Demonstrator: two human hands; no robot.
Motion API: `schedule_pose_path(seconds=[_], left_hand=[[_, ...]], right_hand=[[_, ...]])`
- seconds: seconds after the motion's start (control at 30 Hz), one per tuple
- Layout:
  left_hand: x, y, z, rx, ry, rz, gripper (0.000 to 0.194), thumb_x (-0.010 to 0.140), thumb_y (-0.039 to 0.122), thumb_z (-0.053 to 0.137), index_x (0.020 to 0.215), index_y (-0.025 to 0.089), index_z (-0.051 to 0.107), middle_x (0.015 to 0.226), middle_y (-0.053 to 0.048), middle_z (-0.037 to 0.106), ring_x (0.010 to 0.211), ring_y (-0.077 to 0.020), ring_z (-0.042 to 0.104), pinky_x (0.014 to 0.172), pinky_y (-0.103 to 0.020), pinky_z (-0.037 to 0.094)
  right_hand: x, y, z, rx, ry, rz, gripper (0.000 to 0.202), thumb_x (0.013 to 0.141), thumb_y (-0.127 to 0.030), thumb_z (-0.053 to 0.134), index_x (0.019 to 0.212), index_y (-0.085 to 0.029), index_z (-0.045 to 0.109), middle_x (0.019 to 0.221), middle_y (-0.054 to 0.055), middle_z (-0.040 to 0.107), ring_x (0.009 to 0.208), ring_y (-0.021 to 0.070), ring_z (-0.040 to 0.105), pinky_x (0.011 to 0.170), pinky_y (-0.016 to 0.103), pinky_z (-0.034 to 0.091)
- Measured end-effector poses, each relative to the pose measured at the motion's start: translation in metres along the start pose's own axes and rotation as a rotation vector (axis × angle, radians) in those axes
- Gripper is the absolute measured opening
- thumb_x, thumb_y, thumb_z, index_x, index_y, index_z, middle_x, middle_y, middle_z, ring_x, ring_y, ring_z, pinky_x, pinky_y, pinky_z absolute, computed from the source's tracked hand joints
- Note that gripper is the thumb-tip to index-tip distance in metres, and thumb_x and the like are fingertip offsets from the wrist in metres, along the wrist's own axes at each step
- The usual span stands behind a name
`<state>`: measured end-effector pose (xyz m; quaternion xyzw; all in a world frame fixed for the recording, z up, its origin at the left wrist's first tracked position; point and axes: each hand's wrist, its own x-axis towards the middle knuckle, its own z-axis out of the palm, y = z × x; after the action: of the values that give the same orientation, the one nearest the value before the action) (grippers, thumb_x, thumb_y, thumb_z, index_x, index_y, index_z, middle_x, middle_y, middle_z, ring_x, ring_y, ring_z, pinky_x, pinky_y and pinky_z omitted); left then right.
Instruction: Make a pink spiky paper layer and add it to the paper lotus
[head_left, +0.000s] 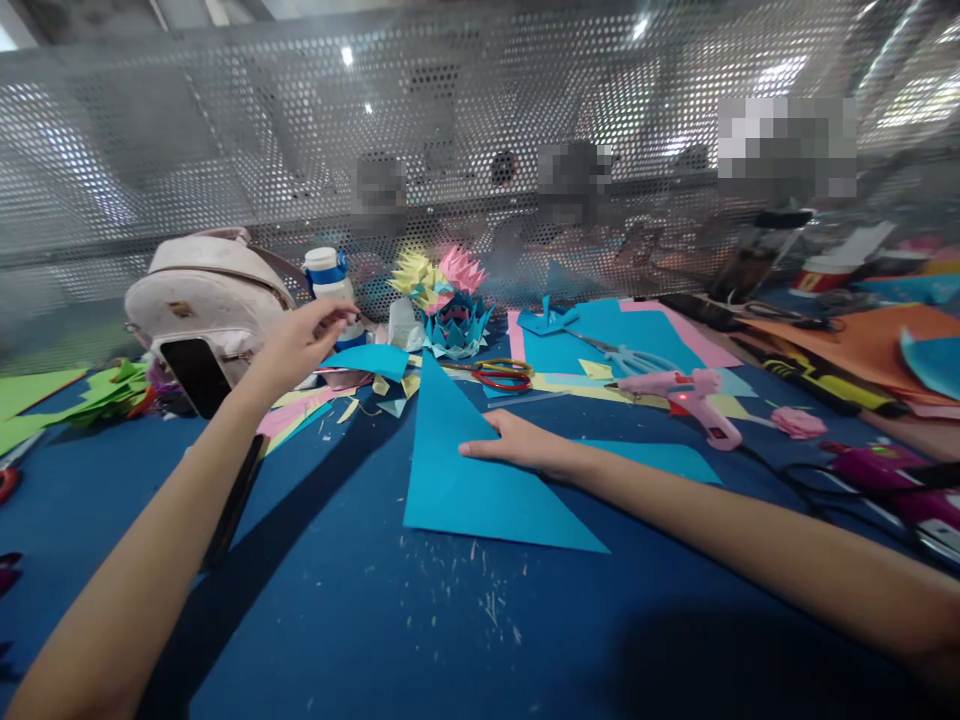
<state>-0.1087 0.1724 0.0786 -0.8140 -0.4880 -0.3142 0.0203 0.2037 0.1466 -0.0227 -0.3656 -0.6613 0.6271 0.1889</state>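
Observation:
A blue paper triangle (pixel 465 490) lies on the dark blue table, its point toward the back. My right hand (pixel 517 440) grips its right edge, thumb on top and the other fingers hidden underneath. My left hand (pixel 315 335) is raised near the white bottle, over the table's left side; its fingers are curled and slightly blurred, and I cannot make out anything in them. A curved blue paper piece (pixel 367 359) lies below and right of that hand. Red-handled scissors (pixel 504 380) rest just behind the triangle.
A white backpack (pixel 214 285) with a phone (pixel 196 375) leaning on it stands at left. Paper flowers (pixel 456 322) and a bottle (pixel 327 275) are at the back. A pink glue gun (pixel 694 395), its cable and blue-handled scissors (pixel 637 362) lie at right.

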Motion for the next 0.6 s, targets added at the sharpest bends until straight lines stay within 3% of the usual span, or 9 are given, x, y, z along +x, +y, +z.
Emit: schedule_pose_path(seconds=[0.1, 0.2, 0.27, 0.37, 0.47, 0.6], left_hand=[[0.002, 0.015, 0.008, -0.27, -0.135, -0.1, 0.037, 0.095, 0.043, 0.043, 0.103, 0.016, 0.067, 0.092, -0.008, 0.072, 0.086, -0.0211, 0.067, 0.079, -0.031, 0.052], [0.0, 0.035, 0.027, -0.389, -0.24, -0.119, 0.038, 0.094, 0.045, 0.045, 0.105, 0.017, 0.069, 0.097, -0.009, 0.073, 0.089, -0.0212, 0.068, 0.076, -0.031, 0.054], [-0.002, 0.051, 0.042, -0.382, -0.308, -0.084, 0.038, 0.094, 0.043, 0.046, 0.116, 0.019, 0.066, 0.108, -0.01, 0.073, 0.094, -0.0221, 0.068, 0.08, -0.034, 0.054], [-0.009, 0.075, 0.057, -0.296, -0.327, -0.048, 0.04, 0.093, 0.042, 0.051, 0.125, 0.022, 0.062, 0.132, -0.008, 0.062, 0.119, -0.0257, 0.059, 0.099, -0.041, 0.048], [-0.015, 0.094, 0.06, -0.223, -0.333, -0.017, 0.044, 0.093, 0.041, 0.052, 0.133, 0.022, 0.057, 0.142, -0.007, 0.054, 0.131, -0.0277, 0.049, 0.11, -0.046, 0.038], [-0.019, 0.105, 0.056, -0.215, -0.328, -0.011, 0.048, 0.094, 0.038, 0.052, 0.138, 0.023, 0.05, 0.145, -0.007, 0.05, 0.133, -0.0276, 0.047, 0.112, -0.047, 0.035]], right_hand=[[0.001, -0.003, 0.002, 0.227, 0.093, -0.034, 0.038, 0.077, -0.039, 0.073, 0.106, -0.016, 0.066, 0.099, 0.009, 0.072, 0.082, 0.0203, 0.068, 0.074, 0.031, 0.055], [0.004, -0.005, 0.003, 0.343, 0.209, -0.113, 0.033, 0.08, -0.031, 0.068, 0.109, -0.016, 0.065, 0.096, 0.009, 0.073, 0.084, 0.0209, 0.069, 0.075, 0.033, 0.056], [0.006, -0.005, 0.003, 0.39, 0.26, -0.163, 0.031, 0.083, -0.027, 0.065, 0.112, -0.016, 0.064, 0.095, 0.009, 0.073, 0.084, 0.0209, 0.069, 0.078, 0.035, 0.056], [0.006, -0.006, 0.004, 0.434, 0.325, -0.195, 0.028, 0.087, -0.025, 0.06, 0.113, -0.017, 0.064, 0.096, 0.008, 0.074, 0.085, 0.0219, 0.069, 0.083, 0.038, 0.055], [0.005, -0.008, 0.006, 0.468, 0.377, -0.191, 0.025, 0.089, -0.023, 0.056, 0.112, -0.018, 0.065, 0.098, 0.008, 0.074, 0.087, 0.0229, 0.07, 0.086, 0.041, 0.054], [0.004, -0.011, 0.008, 0.501, 0.393, -0.178, 0.025, 0.091, -0.021, 0.053, 0.114, -0.019, 0.064, 0.1, 0.007, 0.074, 0.088, 0.0229, 0.07, 0.089, 0.043, 0.053]])
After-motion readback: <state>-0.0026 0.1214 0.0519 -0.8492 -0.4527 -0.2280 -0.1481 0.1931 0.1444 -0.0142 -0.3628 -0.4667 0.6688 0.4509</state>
